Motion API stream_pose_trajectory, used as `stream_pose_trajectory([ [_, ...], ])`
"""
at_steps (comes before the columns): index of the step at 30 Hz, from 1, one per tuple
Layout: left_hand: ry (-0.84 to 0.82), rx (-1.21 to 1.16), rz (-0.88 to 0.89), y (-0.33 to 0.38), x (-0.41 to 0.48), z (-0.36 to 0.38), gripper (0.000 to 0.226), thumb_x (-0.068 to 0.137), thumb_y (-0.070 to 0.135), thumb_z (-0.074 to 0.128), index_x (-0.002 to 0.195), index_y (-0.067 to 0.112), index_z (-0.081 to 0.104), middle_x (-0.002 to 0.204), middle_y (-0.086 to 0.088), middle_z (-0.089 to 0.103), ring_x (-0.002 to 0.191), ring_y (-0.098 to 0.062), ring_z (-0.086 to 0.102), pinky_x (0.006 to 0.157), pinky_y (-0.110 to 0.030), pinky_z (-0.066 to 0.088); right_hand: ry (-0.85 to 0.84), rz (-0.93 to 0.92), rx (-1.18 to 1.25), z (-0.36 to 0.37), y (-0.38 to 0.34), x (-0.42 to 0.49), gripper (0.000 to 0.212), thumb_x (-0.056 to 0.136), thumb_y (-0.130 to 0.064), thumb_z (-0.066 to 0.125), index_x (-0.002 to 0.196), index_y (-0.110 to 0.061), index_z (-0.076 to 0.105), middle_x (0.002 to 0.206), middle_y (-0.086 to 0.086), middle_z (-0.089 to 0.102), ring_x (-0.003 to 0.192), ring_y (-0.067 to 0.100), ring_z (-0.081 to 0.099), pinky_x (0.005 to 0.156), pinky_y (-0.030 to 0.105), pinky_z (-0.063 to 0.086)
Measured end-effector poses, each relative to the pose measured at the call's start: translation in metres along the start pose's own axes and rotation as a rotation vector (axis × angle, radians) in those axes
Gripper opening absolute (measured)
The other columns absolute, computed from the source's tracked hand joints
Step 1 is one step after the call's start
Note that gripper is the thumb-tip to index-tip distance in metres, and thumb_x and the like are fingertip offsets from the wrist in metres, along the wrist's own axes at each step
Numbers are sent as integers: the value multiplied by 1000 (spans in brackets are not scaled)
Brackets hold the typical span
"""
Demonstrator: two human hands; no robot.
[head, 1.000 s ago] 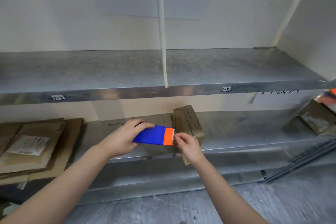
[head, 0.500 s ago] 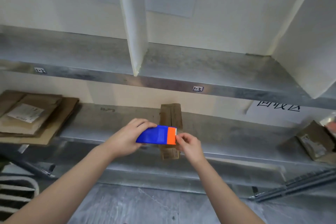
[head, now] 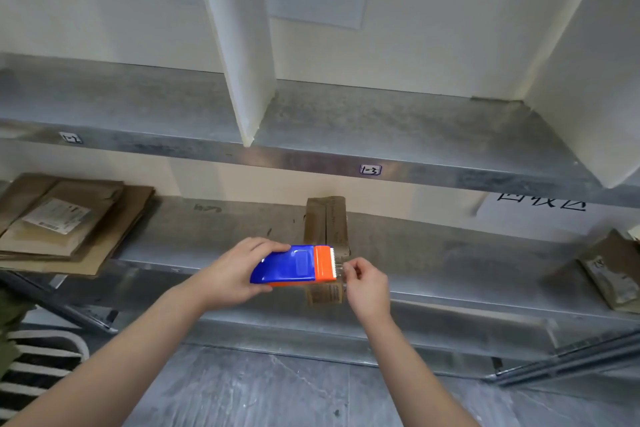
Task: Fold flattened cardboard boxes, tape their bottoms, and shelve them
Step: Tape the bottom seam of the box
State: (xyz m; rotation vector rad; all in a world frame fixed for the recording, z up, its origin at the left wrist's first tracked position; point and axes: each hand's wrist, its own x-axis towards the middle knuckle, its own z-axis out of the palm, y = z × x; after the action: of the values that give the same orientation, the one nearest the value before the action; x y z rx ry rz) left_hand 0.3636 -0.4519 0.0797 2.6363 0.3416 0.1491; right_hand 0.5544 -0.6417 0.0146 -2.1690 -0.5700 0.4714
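right hand [head: 367,284] shifted rightward, pinching tape end [head: 341,267], left hand [head: 235,274] gripping dispenser [head: 291,265], box [head: 327,225] behind, cardboard stack [head: 69,225] left

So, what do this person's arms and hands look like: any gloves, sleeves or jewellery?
Both are bare. The left hand and right hand wear no gloves, and no ring shows. The left forearm and right forearm are uncovered up to the frame's edge: no sleeve, watch or bracelet in view.
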Motion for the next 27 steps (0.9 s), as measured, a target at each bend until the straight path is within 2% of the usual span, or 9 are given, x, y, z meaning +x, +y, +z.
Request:
stream_pose_trajectory([
  [4,-5,30,-74,-31,-14,-24,73,77,29,79,129,48,33,123,40,29,120,8,31,100,-2,20,53,110,-75,-21,19,21,20,96,-27,52,79,-25,62,82,-1,70,80,23,64,71,32,51],
  [6,-16,39,-109,-40,-15,-29,73,78,29,78,133,45,34,124,37,32,121,7,30,101,-4,21,47,108,-102,-27,20,32,18,95,-27,53,81,-23,64,85,0,71,81,25,66,73,33,53],
  [8,-13,37,-123,-45,-11,-28,72,77,28,78,136,40,38,126,26,37,123,3,32,105,-13,25,37,99,-114,-26,17,41,16,95,-30,55,84,-24,65,87,2,72,80,26,67,74,34,54],
  [13,-32,29,-156,-61,-7,-27,72,78,26,78,126,51,31,127,22,37,122,2,31,103,-13,23,-29,116,-174,-17,13,55,22,94,-35,52,96,-22,69,93,4,73,81,27,68,77,39,57],
  [17,-60,30,-183,-67,0,-20,71,79,28,77,134,44,35,130,16,41,124,-5,36,102,-14,24,-89,136,-217,-11,11,61,22,95,-33,49,99,-22,69,99,5,72,91,28,66,79,36,55],
  [21,-83,41,-185,-66,12,-8,70,81,30,74,142,32,39,136,7,43,127,-10,37,102,-16,26,-118,186,-204,-7,15,66,18,96,-32,51,87,-21,62,91,9,70,87,29,65,70,30,48],
  [25,-104,71,-168,-65,21,0,70,82,32,73,144,30,39,132,3,46,126,-15,39,99,-15,27,-114,183,-154,3,12,66,13,95,-31,49,90,-26,60,91,7,70,83,28,67,71,29,50],
  [27,-106,95,-151,-64,26,1,71,82,31,73,144,29,39,130,0,47,125,-18,41,100,-17,29,-116,207,-135,6,12,66,12,93,-34,49,94,-26,57,93,5,68,83,29,68,78,34,55],
])
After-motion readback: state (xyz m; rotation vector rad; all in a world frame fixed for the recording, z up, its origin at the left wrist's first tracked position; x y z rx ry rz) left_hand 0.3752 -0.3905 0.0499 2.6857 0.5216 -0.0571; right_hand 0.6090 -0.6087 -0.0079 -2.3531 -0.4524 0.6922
